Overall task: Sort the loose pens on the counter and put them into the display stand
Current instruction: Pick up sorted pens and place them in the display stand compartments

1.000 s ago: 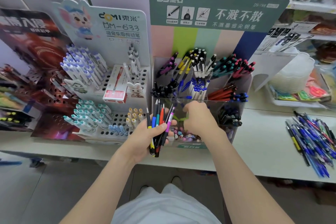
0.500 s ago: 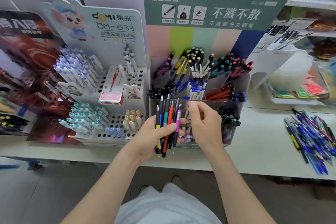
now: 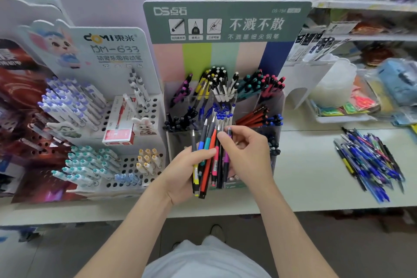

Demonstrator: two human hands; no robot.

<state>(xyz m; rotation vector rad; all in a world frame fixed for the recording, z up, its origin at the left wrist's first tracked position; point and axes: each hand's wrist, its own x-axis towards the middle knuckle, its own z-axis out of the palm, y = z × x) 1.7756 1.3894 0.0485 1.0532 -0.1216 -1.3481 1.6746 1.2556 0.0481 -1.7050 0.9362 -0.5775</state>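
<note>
Left grip was curled round a fan of mixed pens, metal tips up, held just in front of the display stand. Right grip pinched the upper right of that fan between thumb and forefinger, apparently on the purple pen. A black one lay so close beside it that I could not be certain which was taken.

To do this step well, the chosen pen should probably be drawn straight up along its own length while the left thumb eased a little, so the neighbours did not drag out with it. The pens in the stand showed their button ends upward, so it would likely need turning over before going in. The purple group stood in the back-left compartment.

The pens were slim, round barrels, part dark and part bright: yellow, blue, teal, orange-red, pink and purple, each ending in a small metal cone. They looked smooth and apt to slide on one another. The stand had clear, glossy plastic walls in stepped rows under a green card header. The loose pile, mostly blue, lay on the pale desk, well apart to the right.
</note>
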